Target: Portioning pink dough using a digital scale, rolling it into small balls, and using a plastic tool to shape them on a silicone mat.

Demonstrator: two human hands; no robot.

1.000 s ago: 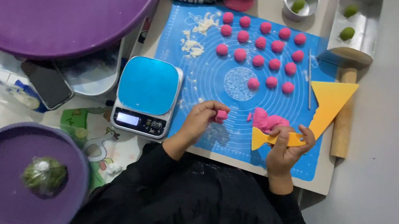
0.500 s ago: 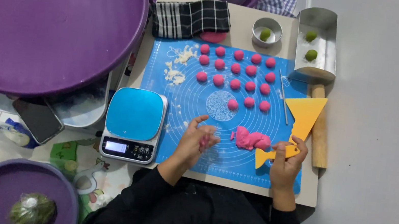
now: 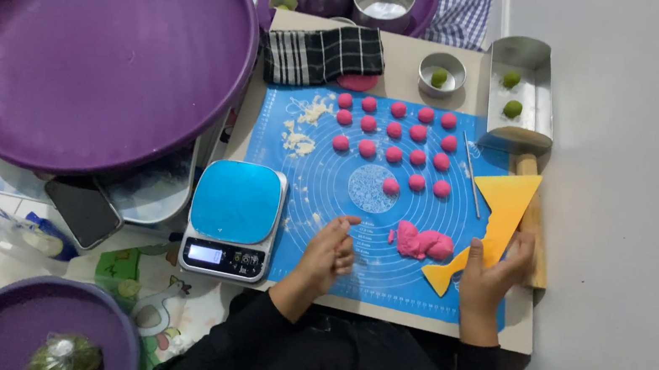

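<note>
I saw the left hand [image 3: 328,253] loosely curled over the flat blue silicone baking mat [image 3: 321,184], fingers bent inward; whether it pinched a bit of dough I could not tell. The right hand [image 3: 491,274] was clamped on the handle end of the flat yellow plastic scraper [image 3: 498,211], its broad triangular blade pointing away from me. The two hands were well apart, with the soft lumpy pink dough piece [image 3: 422,242] lying on the mat between them, just beside the scraper's edge.

Further up the mat sat rows of small smooth pink dough balls [image 3: 395,131], spaced apart in a rough grid. Pale crumbly scraps [image 3: 301,130] lay near the mat's left side. A thin metal skewer [image 3: 473,178] lay beside the scraper, and a wooden rolling pin [image 3: 534,229] lay along the right edge, partly under the scraper.

Left of the mat stood a square digital kitchen scale with glossy blue top [image 3: 237,203], touching the mat's edge. A large round purple plastic tray [image 3: 105,49] overhung it. A folded black-and-white checked cloth [image 3: 321,52] lay above the mat. A small round steel cup [image 3: 442,74] held one green ball; a rectangular steel scoop [image 3: 520,87] held two.
</note>
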